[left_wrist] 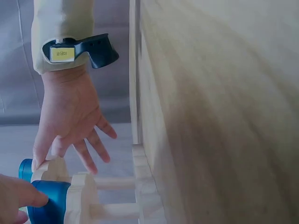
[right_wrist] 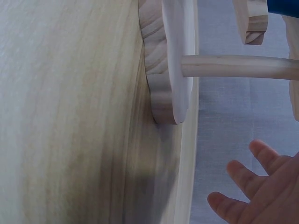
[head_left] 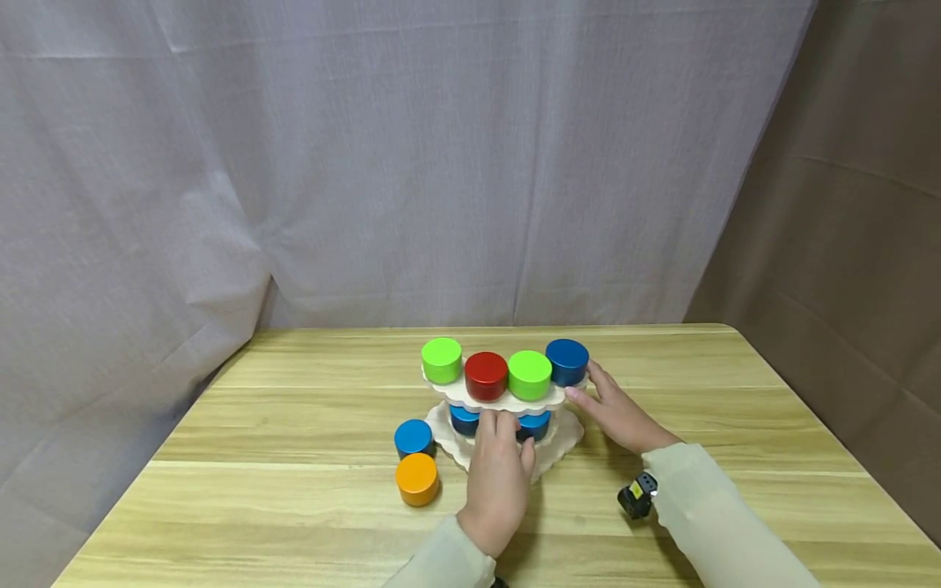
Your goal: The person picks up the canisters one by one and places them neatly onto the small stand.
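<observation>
A pale wooden tiered stand (head_left: 448, 429) with scalloped tiers bears several coloured cylinders. My left hand (head_left: 500, 482) reaches in at its front, fingers bent under the top tier. In the left wrist view its digits (left_wrist: 28, 193) lie against a blue cylinder (left_wrist: 52, 203) on the middle tier; the far side of this grip is hidden. My right hand (head_left: 621, 412) touches the right edge of the top tier, beside a dark blue cylinder (head_left: 567, 363). Its other fingers (left_wrist: 96, 144) are spread and straight. On the top tier also stand a red cylinder (head_left: 486, 377) and two green cylinders (head_left: 529, 376).
Left of the stand, a lighter blue cylinder (head_left: 414, 438) and an orange cylinder (head_left: 417, 479) stand on the wooden table (head_left: 294, 457). A grey curtain (head_left: 412, 163) hangs behind the table. Each tier rests on round wooden posts (right_wrist: 233, 65).
</observation>
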